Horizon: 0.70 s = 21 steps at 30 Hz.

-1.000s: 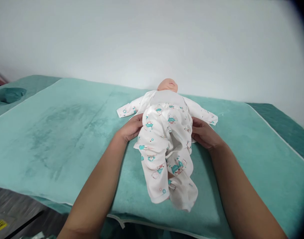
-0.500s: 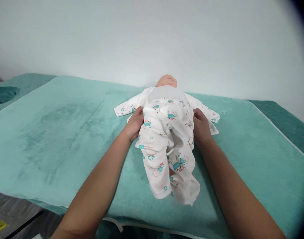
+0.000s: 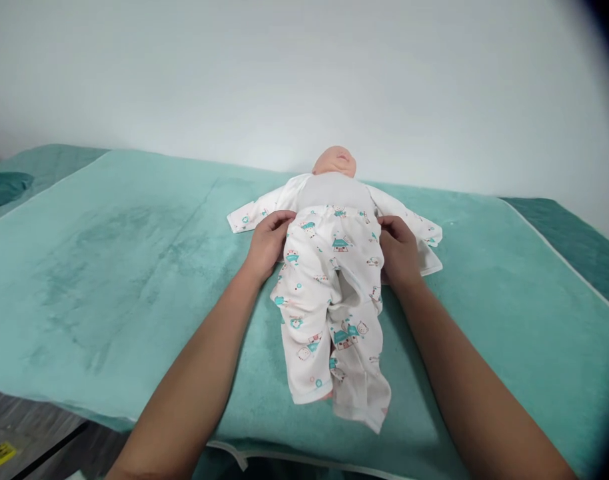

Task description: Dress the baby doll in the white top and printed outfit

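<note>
- The doll [image 3: 334,190] lies on its back on the green sheet [image 3: 134,280], head near the wall [image 3: 304,73] and legs towards the person.
- Printed trousers [image 3: 309,277] cover its legs and reach up to the bare belly; a matching shirt [image 3: 402,213] lies open, sleeves spread to both sides.
- The left hand [image 3: 268,245] has its fingers pinching the trousers beside the waistband [image 3: 329,210].
- The right hand [image 3: 399,253] mirrors it on the other side, fingers curled in and seemingly pinching the cloth, tips partly hidden.
- The step in hand looks like drawing up and levelling the waist.
- The next move calls for an even pull on both sides, then smoothing the crumpled trouser leg [image 3: 362,397] on the right hand's side.
</note>
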Motion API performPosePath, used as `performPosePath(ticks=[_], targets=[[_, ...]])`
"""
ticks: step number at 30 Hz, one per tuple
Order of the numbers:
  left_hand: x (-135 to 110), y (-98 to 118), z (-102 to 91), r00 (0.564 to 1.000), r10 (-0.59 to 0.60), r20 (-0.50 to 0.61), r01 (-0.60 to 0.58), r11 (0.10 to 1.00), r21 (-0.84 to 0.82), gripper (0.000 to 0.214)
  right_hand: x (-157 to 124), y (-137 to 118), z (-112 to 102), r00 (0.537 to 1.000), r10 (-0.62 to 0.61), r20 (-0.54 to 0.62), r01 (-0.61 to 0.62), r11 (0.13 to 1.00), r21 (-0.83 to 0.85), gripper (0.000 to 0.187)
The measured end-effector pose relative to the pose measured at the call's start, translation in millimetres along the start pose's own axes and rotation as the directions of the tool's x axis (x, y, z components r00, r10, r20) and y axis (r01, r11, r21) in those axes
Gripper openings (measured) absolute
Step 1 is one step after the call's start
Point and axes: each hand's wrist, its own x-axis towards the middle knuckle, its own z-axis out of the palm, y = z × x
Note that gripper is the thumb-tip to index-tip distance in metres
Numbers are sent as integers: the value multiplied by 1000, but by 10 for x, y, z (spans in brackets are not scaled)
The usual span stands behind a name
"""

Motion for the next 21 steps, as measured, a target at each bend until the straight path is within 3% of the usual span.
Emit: performPosePath(ticks=[4,7,12,16,21], targets=[[16,63,-86,995,57,86,-75,974,216,17,7,-36,-83,990,-126,61,129,990,-57,13],[21,106,-129,986,28,167,-68,968,240,19,69,-113,-126,963,-192,190,197,980,-10,16],[22,123,-162,963,148,226,-196,958,210,11,109,-233,-132,910,-207,358,219,976,8,21],[41,115,-128,968,110,224,-158,965,208,13,115,-220,-68,944,-198,266,213,977,-28,21],[277,172,4,973,229,18,-211,864,458,8,349,-235,55,963,-254,94,270,894,-358,18]])
